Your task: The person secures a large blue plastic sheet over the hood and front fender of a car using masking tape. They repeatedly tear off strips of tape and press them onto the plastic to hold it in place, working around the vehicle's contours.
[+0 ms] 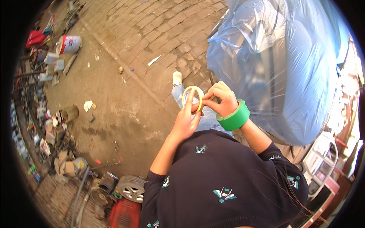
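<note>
We see two hands at work near the middle of the frame. The roll of yellow tape [201, 95] is there too, just left of the right hand [223, 99]. The left hand [186, 121] has hold of the roll from below and from the left. One finger lies up across the hole, but we can't tell if it pokes through or just rests in front. The right hand has its thumb and pointing finger pinched on the right edge of the roll.

A fat roll of green tape [234, 117] sits around the right wrist like a big bracelet. No fingers hold it, so the right hand can use its fingertips.

We think the step now is to find the loose end of the yellow tape, or to start pulling it up. It is too small for us to see if any tape has come off yet. To us, the next move calls for the left hand to keep the roll firm while the right fingertips pull the end away, slow and straight, so the thin tape does not rip.

A big blue plastic sheet [308, 76] fills the upper right of the frame, near the right hand but not in its grip.
</note>
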The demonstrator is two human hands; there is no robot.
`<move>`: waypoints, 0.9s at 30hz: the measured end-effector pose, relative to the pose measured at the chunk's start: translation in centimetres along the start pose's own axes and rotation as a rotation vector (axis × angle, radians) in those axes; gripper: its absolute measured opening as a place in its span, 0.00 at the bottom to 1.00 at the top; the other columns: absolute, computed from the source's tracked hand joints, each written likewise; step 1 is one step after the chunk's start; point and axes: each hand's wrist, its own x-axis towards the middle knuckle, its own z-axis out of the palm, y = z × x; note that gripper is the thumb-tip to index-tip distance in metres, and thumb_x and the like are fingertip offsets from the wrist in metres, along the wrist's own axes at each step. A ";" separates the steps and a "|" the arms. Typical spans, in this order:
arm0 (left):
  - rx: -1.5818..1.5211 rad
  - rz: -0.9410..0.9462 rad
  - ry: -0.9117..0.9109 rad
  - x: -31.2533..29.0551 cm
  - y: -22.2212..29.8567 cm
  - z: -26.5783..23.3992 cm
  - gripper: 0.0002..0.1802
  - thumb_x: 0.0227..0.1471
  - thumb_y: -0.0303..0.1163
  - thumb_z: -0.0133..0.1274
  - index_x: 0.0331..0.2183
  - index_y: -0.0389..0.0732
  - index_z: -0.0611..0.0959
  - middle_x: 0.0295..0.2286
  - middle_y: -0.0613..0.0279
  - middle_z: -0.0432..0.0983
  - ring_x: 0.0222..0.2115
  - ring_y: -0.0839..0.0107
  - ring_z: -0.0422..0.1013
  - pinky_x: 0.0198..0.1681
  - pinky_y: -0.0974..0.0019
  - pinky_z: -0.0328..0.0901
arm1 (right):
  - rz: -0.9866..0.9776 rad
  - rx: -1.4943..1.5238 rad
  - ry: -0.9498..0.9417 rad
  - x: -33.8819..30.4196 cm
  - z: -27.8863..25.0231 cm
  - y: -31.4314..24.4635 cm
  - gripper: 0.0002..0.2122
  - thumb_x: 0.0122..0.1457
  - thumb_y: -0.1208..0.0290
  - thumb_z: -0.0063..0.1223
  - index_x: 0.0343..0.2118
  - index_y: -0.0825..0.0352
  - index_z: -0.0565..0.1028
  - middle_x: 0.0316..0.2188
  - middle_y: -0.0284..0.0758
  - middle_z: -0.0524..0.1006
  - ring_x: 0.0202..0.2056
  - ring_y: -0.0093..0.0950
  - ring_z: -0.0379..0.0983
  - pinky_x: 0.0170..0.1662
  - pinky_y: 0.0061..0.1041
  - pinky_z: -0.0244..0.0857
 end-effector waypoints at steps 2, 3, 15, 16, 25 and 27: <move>0.027 -0.032 -0.098 3.2 0.5 -1.6 0.43 0.53 0.15 0.46 0.66 0.38 0.46 0.41 0.48 0.78 0.32 0.61 0.76 0.40 0.62 0.69 | 0.137 0.109 -0.014 1.9 -0.3 1.7 0.06 0.48 0.75 0.65 0.27 0.66 0.78 0.26 0.33 0.75 0.34 0.32 0.70 0.39 0.30 0.64; 0.048 -0.018 -0.141 4.7 0.4 -2.4 0.43 0.52 0.15 0.46 0.66 0.39 0.47 0.41 0.47 0.77 0.32 0.60 0.76 0.40 0.62 0.69 | 0.204 0.169 -0.024 3.0 -0.5 2.2 0.06 0.48 0.75 0.65 0.27 0.66 0.78 0.26 0.34 0.75 0.34 0.32 0.70 0.40 0.30 0.64; 0.144 -0.192 -0.094 19.6 1.4 -12.6 0.21 0.60 0.27 0.48 0.54 0.43 0.66 0.30 0.58 0.81 0.26 0.58 0.77 0.29 0.61 0.68 | 0.168 -0.186 0.115 17.5 0.7 2.4 0.08 0.50 0.79 0.61 0.29 0.68 0.71 0.28 0.38 0.72 0.34 0.40 0.67 0.38 0.34 0.63; 0.177 -0.184 -0.078 21.1 1.1 -13.5 0.18 0.60 0.27 0.48 0.52 0.42 0.68 0.29 0.60 0.82 0.25 0.59 0.76 0.29 0.61 0.68 | 0.194 -0.172 0.144 18.4 0.8 2.4 0.08 0.50 0.79 0.61 0.29 0.68 0.71 0.28 0.39 0.72 0.34 0.40 0.68 0.38 0.34 0.63; 0.238 0.157 -0.256 32.0 4.3 -22.8 0.06 0.61 0.30 0.48 0.39 0.42 0.76 0.25 0.59 0.80 0.26 0.60 0.78 0.28 0.63 0.67 | 0.430 -0.210 0.543 28.9 4.1 -0.5 0.05 0.54 0.79 0.56 0.29 0.69 0.70 0.27 0.40 0.72 0.32 0.39 0.68 0.37 0.33 0.63; 0.162 0.056 -0.332 33.5 5.0 -24.1 0.05 0.60 0.28 0.46 0.38 0.42 0.75 0.24 0.61 0.79 0.25 0.67 0.76 0.28 0.66 0.66 | 0.457 -0.222 0.617 30.9 5.3 -1.7 0.07 0.53 0.77 0.58 0.28 0.68 0.69 0.27 0.41 0.72 0.33 0.41 0.68 0.37 0.35 0.63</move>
